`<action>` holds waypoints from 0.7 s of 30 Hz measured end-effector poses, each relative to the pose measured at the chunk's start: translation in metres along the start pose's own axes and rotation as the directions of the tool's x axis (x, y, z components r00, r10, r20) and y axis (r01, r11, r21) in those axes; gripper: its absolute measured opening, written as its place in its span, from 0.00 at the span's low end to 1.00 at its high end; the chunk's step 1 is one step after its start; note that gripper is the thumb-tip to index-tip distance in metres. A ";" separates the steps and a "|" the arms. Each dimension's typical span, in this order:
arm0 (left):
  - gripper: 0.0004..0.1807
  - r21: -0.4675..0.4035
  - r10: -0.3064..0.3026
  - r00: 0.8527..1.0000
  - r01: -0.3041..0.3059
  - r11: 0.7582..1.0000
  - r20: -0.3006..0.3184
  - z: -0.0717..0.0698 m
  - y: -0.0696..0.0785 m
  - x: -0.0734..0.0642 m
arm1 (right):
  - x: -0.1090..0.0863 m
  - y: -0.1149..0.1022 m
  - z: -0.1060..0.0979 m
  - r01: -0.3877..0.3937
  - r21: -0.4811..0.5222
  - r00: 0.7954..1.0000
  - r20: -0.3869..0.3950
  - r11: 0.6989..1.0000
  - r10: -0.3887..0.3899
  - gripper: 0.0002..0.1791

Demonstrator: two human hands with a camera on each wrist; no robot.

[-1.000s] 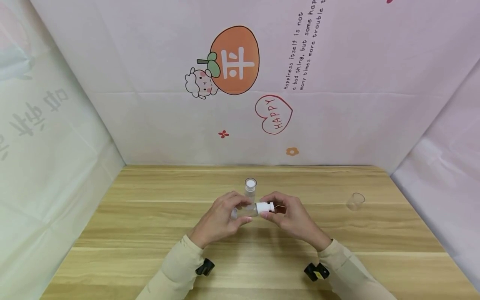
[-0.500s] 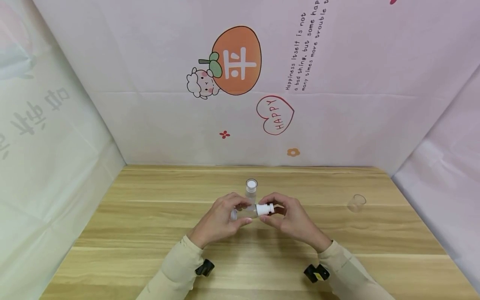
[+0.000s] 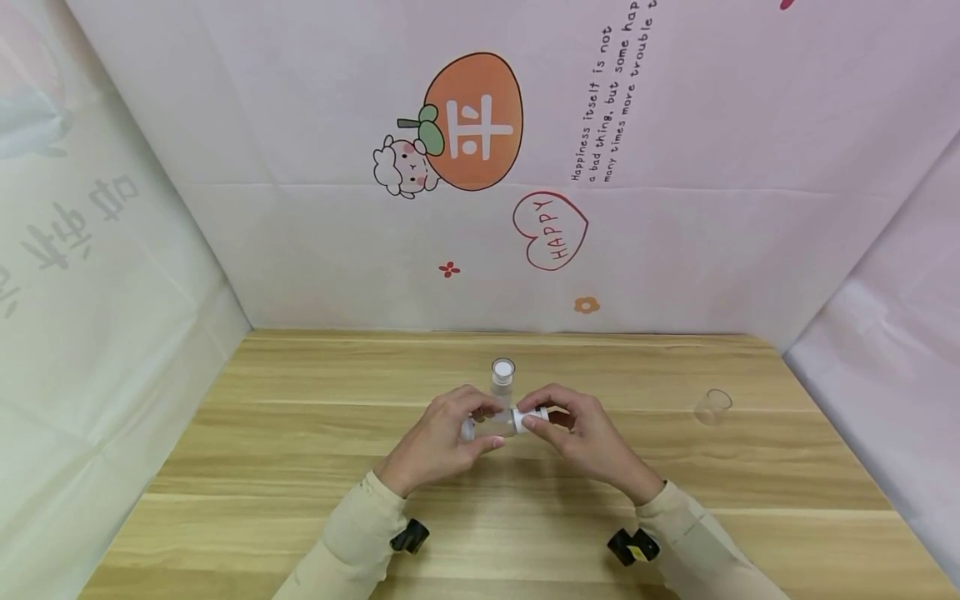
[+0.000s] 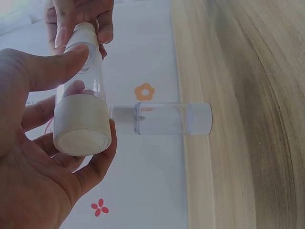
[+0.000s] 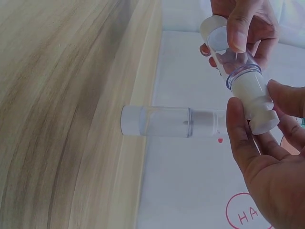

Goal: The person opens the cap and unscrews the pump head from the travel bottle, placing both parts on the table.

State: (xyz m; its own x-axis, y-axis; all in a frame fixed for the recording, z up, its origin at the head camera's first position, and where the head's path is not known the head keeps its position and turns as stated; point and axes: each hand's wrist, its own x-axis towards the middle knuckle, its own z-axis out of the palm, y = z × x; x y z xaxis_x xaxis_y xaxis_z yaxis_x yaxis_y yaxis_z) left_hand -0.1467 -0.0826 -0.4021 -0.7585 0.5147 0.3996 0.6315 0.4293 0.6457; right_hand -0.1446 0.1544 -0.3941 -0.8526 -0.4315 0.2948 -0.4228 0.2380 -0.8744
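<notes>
A clear pump bottle (image 4: 83,121) with a white base lies sideways in the air between my hands. My left hand (image 3: 444,432) grips its clear body, thumb on one side and fingers round the other. At its other end is a white pump top (image 5: 252,95), which my right hand (image 3: 583,429) pinches between thumb and fingers. The pump top sits on the bottle's neck; whether it is screwed tight cannot be told. Just behind the hands, a second clear pump bottle (image 3: 502,383) stands upright on the table, with a white base (image 5: 132,120) and white top.
A small clear cap (image 3: 712,407) rests on the wooden table (image 3: 300,467) to the right. A printed cloth (image 3: 337,250) hangs behind the table, and more cloth hangs at both sides.
My right thumb has moved up from the lower edge of the pump top onto its front, covering more of it. The left hand and the standing bottle stay put.
</notes>
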 end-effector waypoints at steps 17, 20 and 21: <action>0.19 -0.010 0.007 1.000 -0.007 1.000 -0.002 -0.001 0.003 -0.001 | 0.000 0.002 -0.008 -0.141 -0.093 0.988 0.056 0.986 0.146 0.15; 0.19 -0.011 0.009 1.000 -0.009 1.000 -0.001 -0.001 0.003 -0.001 | 0.001 0.002 -0.011 -0.177 -0.109 0.978 0.089 0.978 0.187 0.16; 0.19 -0.010 0.010 1.000 -0.010 1.000 -0.001 -0.001 0.003 -0.001 | 0.001 0.002 -0.012 -0.186 -0.108 0.975 0.100 0.977 0.197 0.15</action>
State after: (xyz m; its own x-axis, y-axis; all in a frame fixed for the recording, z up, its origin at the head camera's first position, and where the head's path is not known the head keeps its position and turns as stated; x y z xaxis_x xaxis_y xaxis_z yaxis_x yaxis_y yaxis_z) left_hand -0.1439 -0.0821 -0.3998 -0.7526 0.5182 0.4064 0.6371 0.4171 0.6481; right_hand -0.1503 0.1652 -0.3904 -0.8838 -0.4614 0.0768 -0.2877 0.4067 -0.8671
